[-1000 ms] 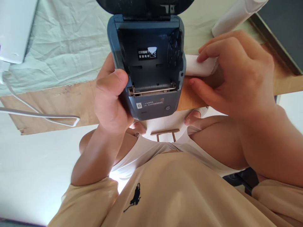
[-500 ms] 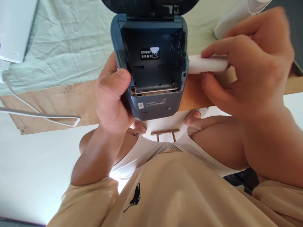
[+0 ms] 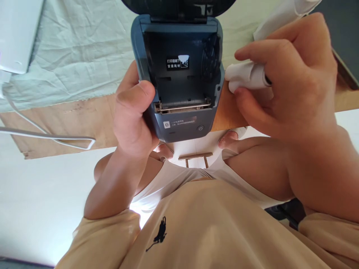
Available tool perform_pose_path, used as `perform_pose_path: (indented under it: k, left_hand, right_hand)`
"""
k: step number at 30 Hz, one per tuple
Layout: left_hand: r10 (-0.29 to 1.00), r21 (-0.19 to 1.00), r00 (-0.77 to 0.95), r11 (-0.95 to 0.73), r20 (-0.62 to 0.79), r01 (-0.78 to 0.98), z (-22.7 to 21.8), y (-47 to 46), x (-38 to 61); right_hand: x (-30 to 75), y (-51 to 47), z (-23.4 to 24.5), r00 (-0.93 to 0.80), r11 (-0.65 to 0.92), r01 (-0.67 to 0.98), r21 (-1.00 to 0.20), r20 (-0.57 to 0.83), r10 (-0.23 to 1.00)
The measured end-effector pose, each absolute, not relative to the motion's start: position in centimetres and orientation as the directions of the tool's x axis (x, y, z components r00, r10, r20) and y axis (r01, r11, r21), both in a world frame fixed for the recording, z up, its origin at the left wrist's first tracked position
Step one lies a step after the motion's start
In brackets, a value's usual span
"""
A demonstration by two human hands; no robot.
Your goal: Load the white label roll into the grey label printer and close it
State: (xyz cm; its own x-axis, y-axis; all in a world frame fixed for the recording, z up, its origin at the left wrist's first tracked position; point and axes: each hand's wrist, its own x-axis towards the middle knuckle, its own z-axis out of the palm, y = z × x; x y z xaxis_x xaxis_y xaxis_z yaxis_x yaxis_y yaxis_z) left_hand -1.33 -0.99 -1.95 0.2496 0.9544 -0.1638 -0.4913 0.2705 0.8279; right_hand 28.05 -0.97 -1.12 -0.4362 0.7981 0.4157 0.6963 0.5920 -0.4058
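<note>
Gripping open printer [image 3: 179, 74] in my left hand [image 3: 134, 119]; my right hand [image 3: 286, 78] pinching white roll [image 3: 246, 76] just right of printer.

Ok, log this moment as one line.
left hand: holds printer | lid: up | right hand: pinches white roll beside printer
</note>
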Motion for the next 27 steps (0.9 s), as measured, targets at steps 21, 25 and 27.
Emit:
perform_pose_path:
  k: [21, 25, 27]
  left_hand:
    - [0.978, 0.907, 0.174, 0.177, -0.118, -0.382, -0.5, -1.0, 0.0]
    - [0.993, 0.888, 0.045, 0.114, -0.105, -0.445, 0.0, -1.9, 1.2]
    - [0.995, 0.874, 0.023, 0.099, -0.100, -0.476, 0.2, -2.1, 1.6]
  right_hand:
    - [25.7, -2.7, -1.3, -0.222, 0.397, 0.686, -0.610, 0.344, 0.912]
    - [26.3, -2.0, -1.4, -0.187, 0.366, 0.703, -0.610, 0.338, 0.922]
    - [27.1, -1.2, -1.4, -0.296, 0.454, 0.726, -0.517, 0.361, 0.884]
